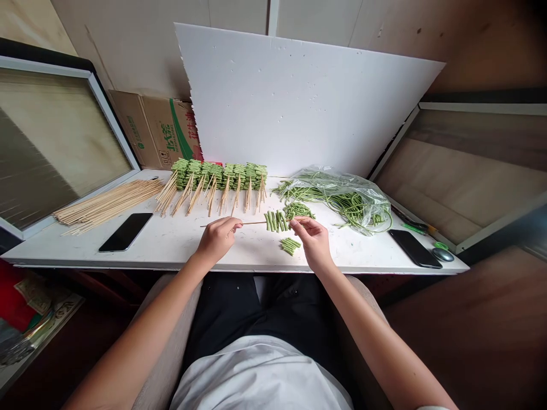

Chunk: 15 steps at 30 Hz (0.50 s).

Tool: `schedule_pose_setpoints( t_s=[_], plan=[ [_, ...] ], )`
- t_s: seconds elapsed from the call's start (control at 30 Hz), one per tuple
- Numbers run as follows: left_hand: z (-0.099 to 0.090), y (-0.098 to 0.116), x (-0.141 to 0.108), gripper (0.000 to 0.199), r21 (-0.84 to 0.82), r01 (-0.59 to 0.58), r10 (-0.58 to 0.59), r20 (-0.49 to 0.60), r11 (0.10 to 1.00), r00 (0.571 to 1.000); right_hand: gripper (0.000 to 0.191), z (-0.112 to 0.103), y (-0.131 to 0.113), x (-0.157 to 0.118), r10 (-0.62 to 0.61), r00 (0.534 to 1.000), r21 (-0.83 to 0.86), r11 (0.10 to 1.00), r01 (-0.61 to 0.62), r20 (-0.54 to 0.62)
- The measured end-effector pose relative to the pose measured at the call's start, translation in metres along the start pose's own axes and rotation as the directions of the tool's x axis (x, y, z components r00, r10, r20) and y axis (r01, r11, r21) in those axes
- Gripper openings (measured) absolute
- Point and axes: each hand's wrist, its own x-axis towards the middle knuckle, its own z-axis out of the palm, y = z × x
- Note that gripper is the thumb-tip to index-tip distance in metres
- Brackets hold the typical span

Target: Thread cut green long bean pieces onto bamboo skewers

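My left hand (219, 238) is closed around a thin wooden skewer (254, 222) that points to the right. Several short green bean pieces (276, 221) are threaded crosswise near its far end. My right hand (311, 236) pinches a bean piece (292, 217) at the skewer's tip; whether the skewer passes through that piece I cannot tell. Below the skewer lies a small row of cut bean pieces (290, 245). Just behind my right hand is a heap of cut beans (299, 210).
Stacked bean skewers (220, 175) stand at the back, sticks toward me. Bare skewers (109, 202) lie left, beside a phone (125, 232). To the right are long beans in a plastic bag (350, 199), a second phone (414, 249) and a mouse (443, 254). A white board (307, 102) leans behind.
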Motion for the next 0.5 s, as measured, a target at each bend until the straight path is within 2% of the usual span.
schedule_pose_setpoints(
  t_s=[0.27,0.4,0.5],
  plan=[
    [-0.0020,0.0030,0.0023,0.044,0.102,-0.077,0.081,-0.033,0.992,0.996,0.036,-0.0017,0.0043,-0.0003,-0.011,1.000,-0.026,1.000,0.011,0.000],
    [-0.0026,0.0023,0.0029,0.043,0.084,-0.099,0.102,-0.037,0.992,0.994,0.036,0.0012,0.0040,-0.0046,0.019,0.999,-0.010,1.000,-0.019,0.044],
    [-0.0018,0.0007,0.0025,0.045,0.026,-0.064,0.066,-0.042,0.998,0.997,0.034,0.0023,0.0032,-0.0053,0.008,0.998,0.011,1.000,-0.009,0.063]
  ],
)
